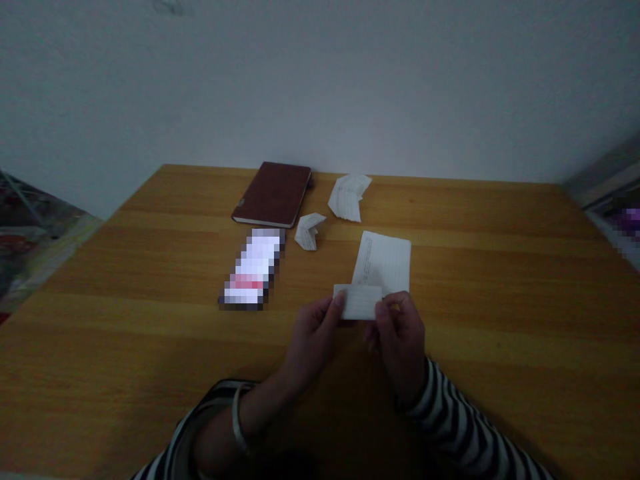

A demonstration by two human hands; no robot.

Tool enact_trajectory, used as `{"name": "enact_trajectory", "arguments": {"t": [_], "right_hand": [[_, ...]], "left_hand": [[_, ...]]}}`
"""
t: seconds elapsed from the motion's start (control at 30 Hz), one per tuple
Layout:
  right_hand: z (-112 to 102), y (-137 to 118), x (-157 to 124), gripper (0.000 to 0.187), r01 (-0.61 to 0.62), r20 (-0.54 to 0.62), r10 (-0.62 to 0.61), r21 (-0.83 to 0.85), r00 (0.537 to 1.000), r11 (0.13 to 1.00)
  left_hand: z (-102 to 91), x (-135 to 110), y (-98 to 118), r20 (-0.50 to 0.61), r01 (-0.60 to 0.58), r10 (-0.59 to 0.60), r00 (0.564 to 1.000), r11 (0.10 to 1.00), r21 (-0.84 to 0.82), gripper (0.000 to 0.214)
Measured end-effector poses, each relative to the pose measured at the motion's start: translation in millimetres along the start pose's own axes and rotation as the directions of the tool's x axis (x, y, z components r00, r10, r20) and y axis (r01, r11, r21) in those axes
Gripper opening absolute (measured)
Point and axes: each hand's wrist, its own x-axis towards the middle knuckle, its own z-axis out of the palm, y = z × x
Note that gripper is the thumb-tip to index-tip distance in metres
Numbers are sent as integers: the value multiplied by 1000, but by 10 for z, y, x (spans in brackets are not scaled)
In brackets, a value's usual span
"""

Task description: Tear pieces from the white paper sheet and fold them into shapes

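Observation:
Between my two hands is a small rectangular piece of lined paper (pixel 361 303), raised a little above the table. My left hand (pixel 315 330) pinches its left end, thumb on top. At the right end, my right hand (pixel 403 340) grips the paper between thumb and fingers. Just beyond lies a larger lined sheet (pixel 385 260) with some writing along its left side, its near edge partly hidden by the held paper and my right hand. Two folded paper shapes stand farther back, a smaller one (pixel 308 231) and a larger one (pixel 347 198).
A wooden table (pixel 500 280) reaches back to a pale wall (pixel 350 87). A brown notebook (pixel 277 193) lies near the back edge. In front of it is a phone (pixel 253 267) with a lit, blurred-out screen.

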Motion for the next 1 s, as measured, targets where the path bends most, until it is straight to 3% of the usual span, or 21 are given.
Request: {"name": "enact_trajectory", "arguments": {"t": [0.2,0.33,1.0], "right_hand": [[-63,-57,61,32,-55,104,63,-78,993,995],[-84,-104,53,41,-52,87,61,-107,994,993],[-130,-105,62,40,87,-12,-91,-186,996,979]], "left_hand": [[-54,-16,-36,21,-127,125,992,981,148,39],[-59,-23,-60,8,-146,147,989,968,202,40],[-13,-18,-42,96,-46,48,994,999,-24,36]]}}
